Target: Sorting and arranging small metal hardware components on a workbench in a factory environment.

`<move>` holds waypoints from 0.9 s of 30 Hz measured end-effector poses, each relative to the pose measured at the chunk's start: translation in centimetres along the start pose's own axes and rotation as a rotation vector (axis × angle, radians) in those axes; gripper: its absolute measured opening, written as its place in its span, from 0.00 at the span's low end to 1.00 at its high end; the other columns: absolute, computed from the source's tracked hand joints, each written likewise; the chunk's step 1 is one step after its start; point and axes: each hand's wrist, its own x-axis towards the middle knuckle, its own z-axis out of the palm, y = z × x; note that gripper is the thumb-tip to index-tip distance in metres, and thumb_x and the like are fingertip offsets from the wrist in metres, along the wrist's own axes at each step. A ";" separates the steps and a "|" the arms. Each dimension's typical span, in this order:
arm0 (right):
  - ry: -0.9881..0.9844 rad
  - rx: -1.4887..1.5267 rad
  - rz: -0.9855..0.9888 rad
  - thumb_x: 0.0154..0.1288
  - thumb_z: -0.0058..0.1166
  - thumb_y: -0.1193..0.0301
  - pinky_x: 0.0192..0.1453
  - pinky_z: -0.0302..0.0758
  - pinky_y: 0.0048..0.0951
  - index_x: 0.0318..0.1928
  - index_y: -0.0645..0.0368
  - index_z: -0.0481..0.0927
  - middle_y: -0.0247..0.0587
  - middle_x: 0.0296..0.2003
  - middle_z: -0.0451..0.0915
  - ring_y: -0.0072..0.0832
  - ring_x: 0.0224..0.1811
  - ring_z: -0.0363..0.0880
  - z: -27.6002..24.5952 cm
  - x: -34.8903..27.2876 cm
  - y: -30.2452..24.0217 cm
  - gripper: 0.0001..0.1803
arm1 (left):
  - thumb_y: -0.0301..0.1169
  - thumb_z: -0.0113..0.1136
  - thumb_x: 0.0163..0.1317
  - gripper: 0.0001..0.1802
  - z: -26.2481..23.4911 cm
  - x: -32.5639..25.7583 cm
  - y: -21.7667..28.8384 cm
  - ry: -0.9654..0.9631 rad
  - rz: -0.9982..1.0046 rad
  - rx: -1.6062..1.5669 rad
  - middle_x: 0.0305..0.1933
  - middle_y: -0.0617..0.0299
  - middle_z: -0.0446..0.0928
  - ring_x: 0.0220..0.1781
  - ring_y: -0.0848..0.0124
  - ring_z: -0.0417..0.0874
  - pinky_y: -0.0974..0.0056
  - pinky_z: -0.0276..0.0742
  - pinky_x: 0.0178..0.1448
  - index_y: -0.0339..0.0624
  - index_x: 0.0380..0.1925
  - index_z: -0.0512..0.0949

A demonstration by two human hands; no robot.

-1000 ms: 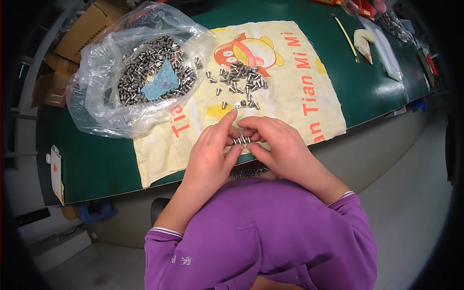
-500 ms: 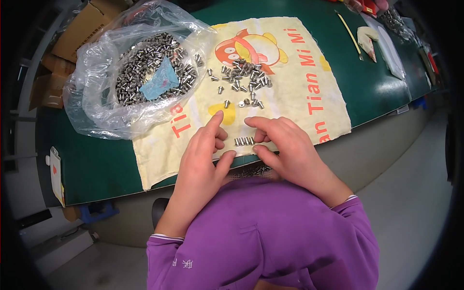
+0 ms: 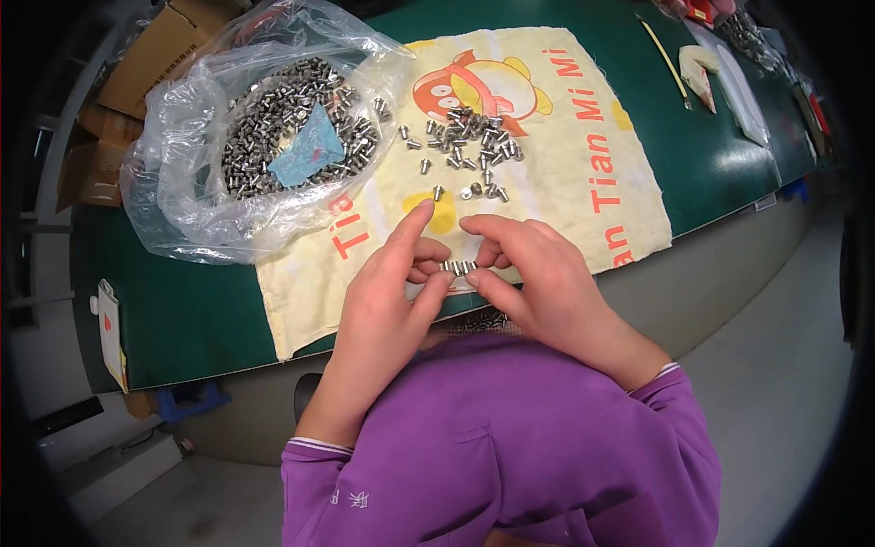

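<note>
We pinch a short row of screws (image 3: 458,267) between both hands, left hand (image 3: 390,290) and right hand (image 3: 538,278), above the cloth (image 3: 556,182); small, hard, slippery, best gripped end-to-end.

tabletop (image 3: 729,173): green | cardboard boxes (image 3: 155,64): beyond its far-left edge; white tray (image 3: 743,96): far right on it; blue stool (image 3: 191,401): below its near-left edge

- Head view: single, worn on the person's head, looking steeply down and forward.
- Range: close above both hands (image 3: 474,283); green desk (image 3: 191,310) beyond.
- Optics: wide fisheye; straight edges bow near the rim.
</note>
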 end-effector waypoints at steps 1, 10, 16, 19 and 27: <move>0.009 -0.013 -0.003 0.56 0.65 0.76 0.43 0.76 0.38 0.57 0.57 0.76 0.37 0.34 0.80 0.37 0.38 0.80 0.2 0.1 0.2 0.26 | 0.17 0.64 0.59 0.37 0.1 0.1 0.1 -0.008 -0.031 -0.031 0.41 0.57 0.82 0.37 0.67 0.82 0.63 0.81 0.45 0.38 0.70 0.65; 0.006 -0.022 -0.014 0.55 0.67 0.76 0.43 0.75 0.38 0.56 0.56 0.77 0.35 0.34 0.79 0.36 0.38 0.79 0.4 0.0 0.3 0.26 | 0.12 0.64 0.56 0.40 0.6 -0.3 -1.2 -0.017 0.052 0.007 0.39 0.62 0.80 0.39 0.76 0.80 0.70 0.78 0.46 0.37 0.70 0.65; -0.005 -0.016 -0.020 0.55 0.67 0.75 0.45 0.75 0.38 0.55 0.57 0.78 0.35 0.34 0.79 0.35 0.38 0.79 0.2 -0.1 0.4 0.25 | 0.11 0.64 0.55 0.41 0.7 -0.4 -1.6 -0.018 0.058 -0.023 0.40 0.63 0.79 0.40 0.76 0.78 0.70 0.76 0.46 0.38 0.70 0.65; -0.017 -0.023 -0.039 0.55 0.67 0.75 0.46 0.75 0.38 0.54 0.57 0.78 0.35 0.35 0.79 0.35 0.39 0.79 0.2 0.0 0.5 0.24 | 0.11 0.64 0.55 0.42 0.6 -0.4 -1.5 -0.029 0.060 -0.021 0.40 0.63 0.78 0.40 0.76 0.78 0.70 0.76 0.47 0.38 0.71 0.64; -0.050 -0.084 -0.084 0.55 0.67 0.74 0.47 0.73 0.39 0.46 0.57 0.82 0.38 0.34 0.77 0.38 0.39 0.77 0.2 -0.1 1.0 0.16 | 0.16 0.67 0.55 0.41 0.3 -0.2 -1.1 -0.041 0.047 0.000 0.39 0.60 0.80 0.38 0.67 0.80 0.63 0.78 0.44 0.38 0.70 0.64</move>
